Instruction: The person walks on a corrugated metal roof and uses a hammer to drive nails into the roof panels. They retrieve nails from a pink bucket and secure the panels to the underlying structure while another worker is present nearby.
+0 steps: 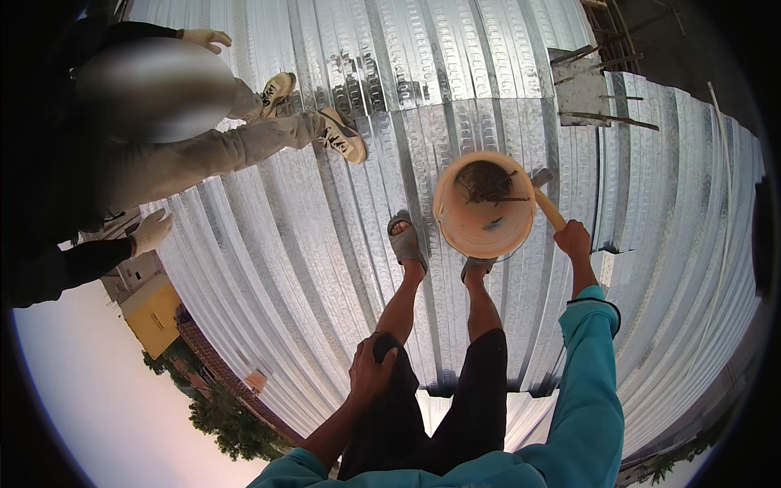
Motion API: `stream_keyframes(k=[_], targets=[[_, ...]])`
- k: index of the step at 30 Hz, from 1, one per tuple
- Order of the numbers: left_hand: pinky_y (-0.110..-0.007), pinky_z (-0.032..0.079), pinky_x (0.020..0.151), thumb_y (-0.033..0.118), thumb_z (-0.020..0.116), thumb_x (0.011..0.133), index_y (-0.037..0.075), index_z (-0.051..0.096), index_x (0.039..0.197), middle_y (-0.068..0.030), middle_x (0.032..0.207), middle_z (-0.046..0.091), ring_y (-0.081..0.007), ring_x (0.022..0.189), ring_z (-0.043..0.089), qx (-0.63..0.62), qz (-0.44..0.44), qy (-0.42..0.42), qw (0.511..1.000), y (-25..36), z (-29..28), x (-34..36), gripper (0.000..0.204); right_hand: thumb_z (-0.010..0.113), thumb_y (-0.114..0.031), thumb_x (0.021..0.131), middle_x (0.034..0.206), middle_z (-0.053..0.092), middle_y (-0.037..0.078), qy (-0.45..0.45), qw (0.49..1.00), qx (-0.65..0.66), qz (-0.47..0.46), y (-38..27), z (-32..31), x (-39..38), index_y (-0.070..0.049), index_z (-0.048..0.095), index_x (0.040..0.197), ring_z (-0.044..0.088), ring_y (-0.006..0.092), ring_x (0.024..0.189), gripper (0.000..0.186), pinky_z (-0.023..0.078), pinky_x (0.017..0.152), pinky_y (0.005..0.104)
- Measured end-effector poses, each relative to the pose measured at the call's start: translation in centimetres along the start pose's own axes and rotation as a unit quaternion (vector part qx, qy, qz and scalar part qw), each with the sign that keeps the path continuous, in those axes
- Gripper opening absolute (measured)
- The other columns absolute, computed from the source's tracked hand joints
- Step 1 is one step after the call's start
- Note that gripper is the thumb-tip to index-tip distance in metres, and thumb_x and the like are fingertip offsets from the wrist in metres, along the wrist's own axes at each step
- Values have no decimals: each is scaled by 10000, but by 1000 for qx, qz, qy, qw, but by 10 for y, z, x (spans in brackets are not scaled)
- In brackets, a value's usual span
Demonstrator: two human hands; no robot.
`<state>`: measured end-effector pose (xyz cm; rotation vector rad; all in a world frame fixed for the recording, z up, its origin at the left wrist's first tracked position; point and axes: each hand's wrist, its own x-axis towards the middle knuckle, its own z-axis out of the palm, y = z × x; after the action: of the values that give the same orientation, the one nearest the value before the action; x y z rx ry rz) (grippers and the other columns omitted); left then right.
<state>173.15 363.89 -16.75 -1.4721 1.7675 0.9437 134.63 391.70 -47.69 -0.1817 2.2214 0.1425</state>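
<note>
My right hand (572, 238) is closed round the pale wooden handle of a hammer (552, 213). Its metal head lies against the right side of a peach-coloured bucket's rim. This bucket (488, 230) is in front of my right foot, its mouth facing up towards me. Down inside is a dark heap of thin pieces (486, 180), too small to name, with a few rod-like bits sticking out. My left hand (371, 368) rests on my left knee, thumb apart from the fingers, with no tool in it.
Ribbed metal decking (268, 236) spreads underfoot. At the left a person in pale gloves and grey trousers (203, 163) is close by. Rods poke from a gap (590, 93) at the upper right. The deck's left edge drops towards trees (232, 423) and a yellow building (152, 315).
</note>
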Motion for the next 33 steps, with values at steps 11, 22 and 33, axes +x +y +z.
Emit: stream_keyframes(k=[11,22,33], targets=[[-455,505,998,496,632,908,75,630,1327,-194,1222,692,-359,1138,662,-41,92,-80,992,-86,-93,-51,594,644,-364,807,1058,759,141,-56,988,-63,132,98,-57,-285,-83,766,1023,743,309,990,375,590,855,414],[-446,523,983,414,667,881,33,697,1214,-239,1177,701,-396,1111,669,-61,187,31,980,-112,-240,-26,507,738,-318,721,927,751,181,-177,979,-48,-93,123,-63,-475,-71,771,903,728,321,854,309,556,765,420],[-451,530,970,356,693,857,16,724,1161,-241,1132,720,-394,1092,680,-144,124,124,974,-219,-305,2,457,744,-291,712,963,737,208,-125,990,64,-11,-2,-94,-537,-43,758,918,715,341,845,322,543,769,428]])
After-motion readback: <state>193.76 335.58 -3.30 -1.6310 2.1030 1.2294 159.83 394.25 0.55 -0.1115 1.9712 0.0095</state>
